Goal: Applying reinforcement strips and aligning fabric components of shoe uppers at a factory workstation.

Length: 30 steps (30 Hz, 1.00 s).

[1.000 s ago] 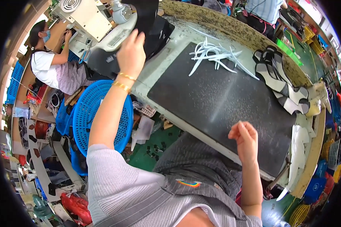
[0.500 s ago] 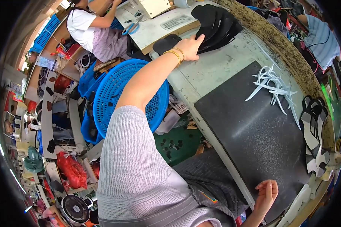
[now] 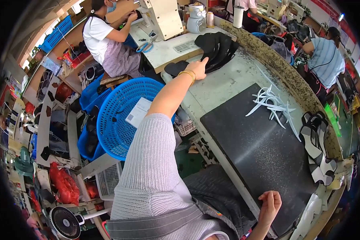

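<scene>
Head | left hand (image 3: 197, 69) spread beside rounded black pieces (image 3: 214, 45) | right hand (image 3: 270, 204) curled, grip unclear

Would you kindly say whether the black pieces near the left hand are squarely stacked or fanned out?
Fanned out: the black pieces overlap, their edges staggered, beside the left hand.

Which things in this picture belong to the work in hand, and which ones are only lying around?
Probably in the work, judging by the hands:
- black pieces, with the left hand at them
- black mat, with the right hand at its near edge

Apparently just lying about:
- pale strips on the mat, untouched
- red plastic bag
- round fan
</scene>
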Motion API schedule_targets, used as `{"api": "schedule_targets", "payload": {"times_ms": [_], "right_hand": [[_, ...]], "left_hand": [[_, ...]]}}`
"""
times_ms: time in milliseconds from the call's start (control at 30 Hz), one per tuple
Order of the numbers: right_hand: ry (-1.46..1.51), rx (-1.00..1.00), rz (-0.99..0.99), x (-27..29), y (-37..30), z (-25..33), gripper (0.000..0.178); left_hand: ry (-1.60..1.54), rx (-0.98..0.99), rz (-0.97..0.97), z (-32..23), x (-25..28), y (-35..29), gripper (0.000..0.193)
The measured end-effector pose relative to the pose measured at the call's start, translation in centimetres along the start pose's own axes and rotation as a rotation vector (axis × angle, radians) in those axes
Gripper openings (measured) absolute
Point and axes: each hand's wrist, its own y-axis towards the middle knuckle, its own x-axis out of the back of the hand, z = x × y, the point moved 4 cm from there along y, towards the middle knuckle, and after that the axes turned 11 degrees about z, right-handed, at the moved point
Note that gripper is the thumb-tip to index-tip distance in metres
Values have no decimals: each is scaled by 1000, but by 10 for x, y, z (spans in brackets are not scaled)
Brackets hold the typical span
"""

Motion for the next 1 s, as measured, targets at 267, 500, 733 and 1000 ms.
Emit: {"api": "schedule_targets", "payload": {"times_ms": [267,500,733,1000], "right_hand": [[68,86,60,4,-1,-3,14],[48,77,98,5,4,-1,13],[-82,41,88,-3,5,0,13],[-270,81,64,-3,-2,-6,13]], "left_hand": [[-138,55,56,-13,19,-38,76],[-634,-196,-60,-20,11,-113,77],[97,-388,-53,-72,-20,-147,80],[-243,-372,-206,-55,-21,-154,75]]}}
